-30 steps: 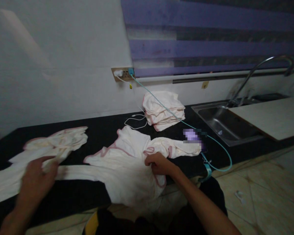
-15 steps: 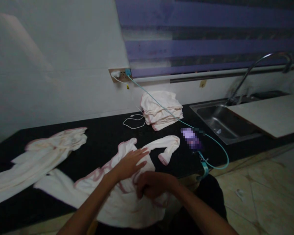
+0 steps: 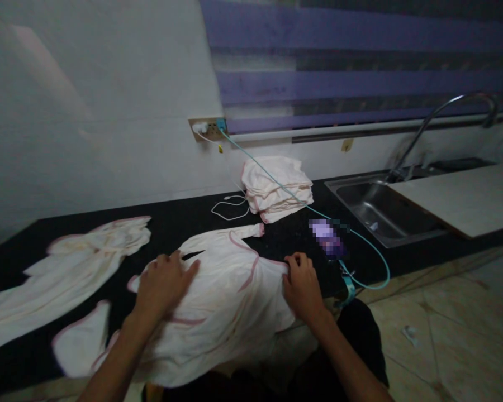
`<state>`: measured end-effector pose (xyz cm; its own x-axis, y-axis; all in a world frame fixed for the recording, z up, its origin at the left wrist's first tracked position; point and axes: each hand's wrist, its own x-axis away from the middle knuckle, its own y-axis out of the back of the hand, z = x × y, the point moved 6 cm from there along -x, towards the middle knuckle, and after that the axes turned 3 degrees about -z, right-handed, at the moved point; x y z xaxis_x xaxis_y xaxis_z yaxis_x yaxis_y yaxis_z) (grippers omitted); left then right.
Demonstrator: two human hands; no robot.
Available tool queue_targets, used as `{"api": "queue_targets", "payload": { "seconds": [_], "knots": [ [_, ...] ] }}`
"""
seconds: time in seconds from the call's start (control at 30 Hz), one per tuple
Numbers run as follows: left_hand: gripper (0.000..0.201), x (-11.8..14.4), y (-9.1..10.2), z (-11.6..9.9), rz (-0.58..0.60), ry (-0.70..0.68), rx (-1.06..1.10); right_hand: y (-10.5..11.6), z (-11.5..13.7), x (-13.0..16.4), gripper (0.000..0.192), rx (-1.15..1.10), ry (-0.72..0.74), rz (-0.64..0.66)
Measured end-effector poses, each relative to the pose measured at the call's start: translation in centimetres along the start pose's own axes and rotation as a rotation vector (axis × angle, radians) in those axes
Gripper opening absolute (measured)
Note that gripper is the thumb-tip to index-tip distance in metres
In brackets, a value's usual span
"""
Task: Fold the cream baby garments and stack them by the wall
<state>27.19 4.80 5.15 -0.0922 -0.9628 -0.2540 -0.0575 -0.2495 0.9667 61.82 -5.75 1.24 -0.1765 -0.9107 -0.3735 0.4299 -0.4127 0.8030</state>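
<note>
Left hand: the left hand lies flat on the left part of the white garment. Its fingers are spread out a little and press the cloth down.
Right hand: the right hand rests on the right edge of the garment. Its fingers are bent and close together on the cloth edge. I cannot tell if they pinch it.
Garment: it is white with pink trim. It lies spread on the front edge of the black desk, about in the middle, and part of it hangs over the front edge. One sleeve points toward the back of the desk.
Other cloth: a second white garment lies on the left part of the desk, apart from the hands.
Folded pile: a stack of folded cloths sits near the back edge of the desk, by the wall.
Cables: a teal cable runs from the wall plug over the pile and down past the front edge. A white cable lies curled just beside the pile.
Sink: a metal sink with a bent tap is at the right end of the desk.
</note>
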Motion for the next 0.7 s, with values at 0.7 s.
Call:
{"api": "queue_targets", "payload": {
  "seconds": [0.7],
  "knots": [
    [0.064, 7.7, -3.9, -6.7, -0.105, -0.244, 0.283, -0.9, -1.3, -5.7, 0.062, 0.222, -0.126, 0.182]
  ]
}}
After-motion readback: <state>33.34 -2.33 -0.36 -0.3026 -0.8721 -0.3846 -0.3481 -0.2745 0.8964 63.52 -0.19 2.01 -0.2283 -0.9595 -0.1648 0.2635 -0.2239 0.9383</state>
